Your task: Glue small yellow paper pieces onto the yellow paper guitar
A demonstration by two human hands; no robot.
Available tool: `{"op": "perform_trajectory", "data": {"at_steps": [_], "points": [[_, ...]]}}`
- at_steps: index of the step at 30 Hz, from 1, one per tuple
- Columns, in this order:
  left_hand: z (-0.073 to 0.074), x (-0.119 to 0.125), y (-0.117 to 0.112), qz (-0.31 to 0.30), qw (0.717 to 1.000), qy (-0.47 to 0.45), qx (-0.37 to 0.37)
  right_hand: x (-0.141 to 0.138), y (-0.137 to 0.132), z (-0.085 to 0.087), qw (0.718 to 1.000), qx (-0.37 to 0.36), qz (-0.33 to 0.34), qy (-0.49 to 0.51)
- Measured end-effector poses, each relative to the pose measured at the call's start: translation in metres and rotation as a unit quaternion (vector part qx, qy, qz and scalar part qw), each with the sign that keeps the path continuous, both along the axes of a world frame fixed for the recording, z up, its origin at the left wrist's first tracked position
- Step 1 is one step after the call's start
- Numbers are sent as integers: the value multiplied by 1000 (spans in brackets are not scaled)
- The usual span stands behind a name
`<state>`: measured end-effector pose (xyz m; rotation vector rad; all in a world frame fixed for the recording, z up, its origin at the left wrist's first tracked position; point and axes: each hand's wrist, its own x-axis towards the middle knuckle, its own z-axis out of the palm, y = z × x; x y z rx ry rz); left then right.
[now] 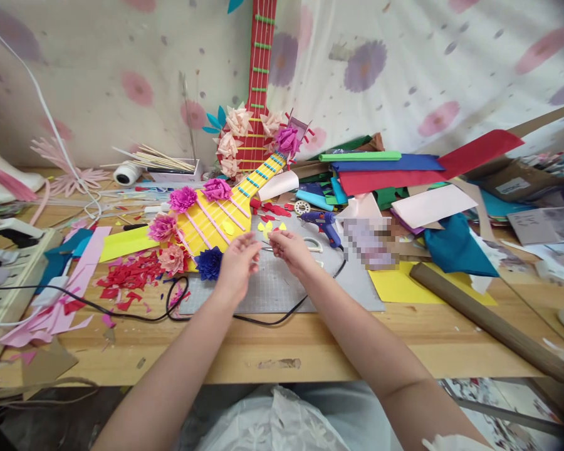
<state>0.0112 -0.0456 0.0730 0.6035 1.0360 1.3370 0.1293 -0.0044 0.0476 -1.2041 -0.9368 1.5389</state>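
My left hand (237, 267) is closed in a pinch above the grey cutting mat (357, 294), beside a dark blue paper flower (209, 264). Opposite it, my right hand (290, 252) also has its fingertips pressed together; whatever either hand holds is too small to make out. Several yellow paper petals (265, 226) lie just beyond the fingertips. White-handled scissors (315, 245) rest on the mat, partly behind my right hand. To the left lies a yellow paper-covered lute-shaped instrument (216, 219) with pink strips, strings and paper flowers along its edge.
A blue glue gun (323, 224) sits right of the hands, its black cord (272, 323) looping across the mat. Red paper scraps (129, 279) and a power strip (16, 294) are left. A red instrument (259, 81) leans behind. A brown roll (489, 319) lies right.
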Motion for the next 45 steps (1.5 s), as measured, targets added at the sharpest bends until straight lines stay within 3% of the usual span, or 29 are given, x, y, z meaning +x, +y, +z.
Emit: {"op": "perform_trajectory", "data": {"at_steps": [3,6,9,12,16,22,33,45], "points": [[14,-37,9,81,973,172,130,-7,-4,-1,994,-67,83,4],[20,-73,26,107,904,343,231,-22,-8,-3,988,-102,114,-22],[19,-93,34,30,797,526,297,-38,-9,-2,986,-126,97,-51],[14,-98,30,-44,690,643,329,-47,-7,-1,984,-149,84,-60],[4,-94,25,-115,618,705,329,-51,-7,-1,981,-180,61,-48],[-4,-88,30,-137,592,735,300,-55,-9,-1,978,-207,25,-10],[-3,-74,36,-152,591,740,282,-52,-10,-1,976,-215,15,37],[-6,-74,41,-144,579,758,265,-50,-9,-4,972,-217,7,87]]}}
